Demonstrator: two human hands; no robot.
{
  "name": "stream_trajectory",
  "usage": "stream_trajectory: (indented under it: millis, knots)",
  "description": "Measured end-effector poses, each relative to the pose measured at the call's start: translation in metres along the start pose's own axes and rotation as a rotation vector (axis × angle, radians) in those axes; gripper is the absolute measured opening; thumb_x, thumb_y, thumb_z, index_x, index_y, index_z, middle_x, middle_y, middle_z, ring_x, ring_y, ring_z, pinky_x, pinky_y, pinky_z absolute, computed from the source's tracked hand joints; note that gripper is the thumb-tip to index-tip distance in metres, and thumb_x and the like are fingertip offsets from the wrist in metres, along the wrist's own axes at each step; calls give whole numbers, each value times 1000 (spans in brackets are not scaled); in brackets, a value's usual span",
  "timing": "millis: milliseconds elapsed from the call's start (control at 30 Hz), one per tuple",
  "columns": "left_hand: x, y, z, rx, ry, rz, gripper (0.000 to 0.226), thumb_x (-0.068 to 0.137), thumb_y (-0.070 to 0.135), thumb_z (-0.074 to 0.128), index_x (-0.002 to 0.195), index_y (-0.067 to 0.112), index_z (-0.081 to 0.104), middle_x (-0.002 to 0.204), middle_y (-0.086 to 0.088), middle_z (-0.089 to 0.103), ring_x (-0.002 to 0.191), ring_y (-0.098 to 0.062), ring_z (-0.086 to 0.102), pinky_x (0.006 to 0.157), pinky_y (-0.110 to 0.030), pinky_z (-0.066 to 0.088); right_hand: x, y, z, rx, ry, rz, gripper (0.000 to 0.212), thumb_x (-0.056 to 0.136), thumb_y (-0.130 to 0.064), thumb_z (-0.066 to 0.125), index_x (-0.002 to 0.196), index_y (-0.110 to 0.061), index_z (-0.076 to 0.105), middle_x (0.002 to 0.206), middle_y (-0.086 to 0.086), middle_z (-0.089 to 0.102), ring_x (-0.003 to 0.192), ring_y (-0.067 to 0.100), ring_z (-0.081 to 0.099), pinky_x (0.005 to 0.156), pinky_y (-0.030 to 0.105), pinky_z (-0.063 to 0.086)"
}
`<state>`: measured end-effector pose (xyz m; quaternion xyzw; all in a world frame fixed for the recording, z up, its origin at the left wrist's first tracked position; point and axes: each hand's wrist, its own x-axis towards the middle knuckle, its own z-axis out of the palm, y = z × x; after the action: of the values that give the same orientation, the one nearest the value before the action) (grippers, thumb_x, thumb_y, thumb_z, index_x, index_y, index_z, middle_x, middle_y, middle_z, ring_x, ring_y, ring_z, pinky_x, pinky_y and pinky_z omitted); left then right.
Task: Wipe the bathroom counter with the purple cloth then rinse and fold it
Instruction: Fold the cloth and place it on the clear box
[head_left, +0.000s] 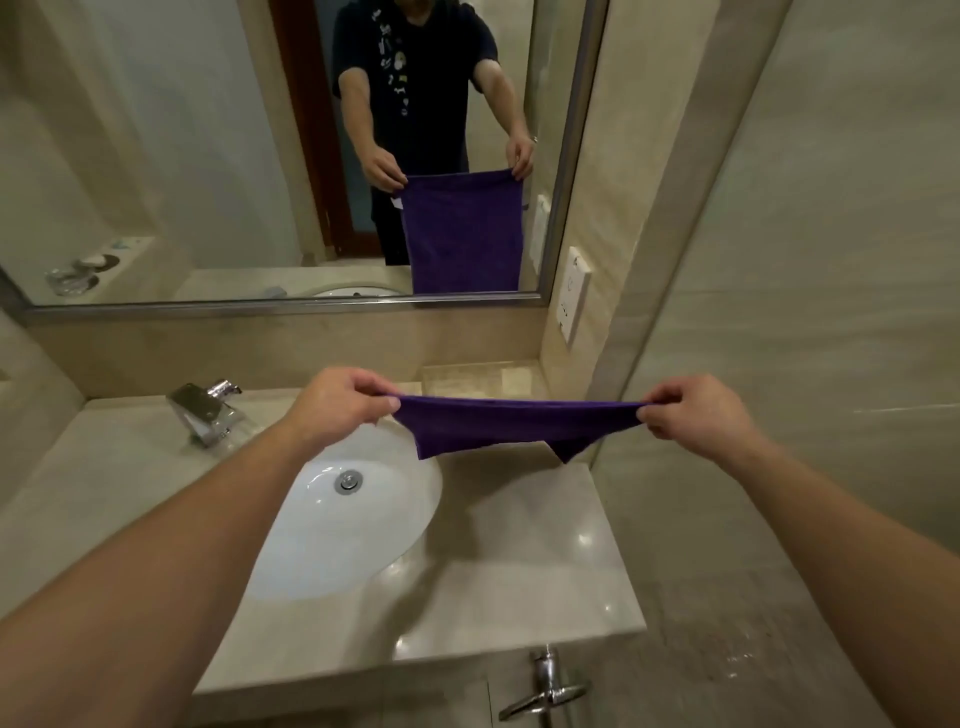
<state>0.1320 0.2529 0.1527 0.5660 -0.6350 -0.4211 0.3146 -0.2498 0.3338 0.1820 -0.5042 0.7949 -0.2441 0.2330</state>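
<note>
The purple cloth (511, 426) is stretched taut between both hands, in the air above the right side of the beige stone counter (524, 561). My left hand (340, 397) pinches its left top corner and my right hand (698, 408) pinches its right top corner. The cloth hangs down from that edge; the mirror (208, 156) shows it hanging as a long rectangle. Below and to the left lies the white oval sink (363, 525) with a metal drain.
A chrome faucet (208, 410) stands at the back left of the counter. A wall (805, 312) closes off the counter's right side, with a white wall plate (574, 293) near the mirror. A metal handle (545, 691) sticks out below the counter's front edge.
</note>
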Motion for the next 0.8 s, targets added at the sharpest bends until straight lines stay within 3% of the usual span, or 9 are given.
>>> stream_trajectory:
  millis: [100,267,367,467,600,800]
  knots:
    - [-21,-34,17,30,-65,-64,21,84,0,75,75,19,79,73,-7,70,70,-19,59,65,-27,50,-23,32,27,-43,-51,55,12,84,-16,73,74,-23,73,60,-1,70,58,14,61,54,25,42]
    - [-56,-84,39,173,-268,-171,15,83,7,78,80,20,82,73,0,76,72,-16,67,72,-31,57,-61,86,67,-121,-219,158,12,84,-16,72,73,-21,72,67,-1,72,69,18,68,64,31,53]
    - [-75,-98,45,188,-394,-249,13,86,3,73,84,13,81,71,-4,75,69,-17,70,67,-26,57,-76,105,82,-146,-350,207,10,86,-14,73,77,-18,74,70,2,73,67,16,68,65,31,57]
    - [-81,-106,43,150,-497,-339,10,87,2,73,86,9,80,75,-11,75,69,-20,69,68,-28,58,-83,112,89,-124,-451,293,11,88,-6,70,78,-11,73,68,8,68,59,19,63,60,33,57]
    - [-81,-110,40,207,-628,-411,10,90,7,71,97,6,79,92,-22,76,68,-18,69,65,-26,57,-85,109,90,-157,-558,374,9,91,-3,66,86,-7,72,78,11,65,57,19,59,50,25,53]
    - [-71,-112,35,210,-715,-463,7,90,6,70,89,6,77,77,-12,66,56,-14,57,56,-24,49,-82,100,86,-248,-654,390,6,92,-13,66,92,-10,71,83,9,66,60,18,58,53,26,50]
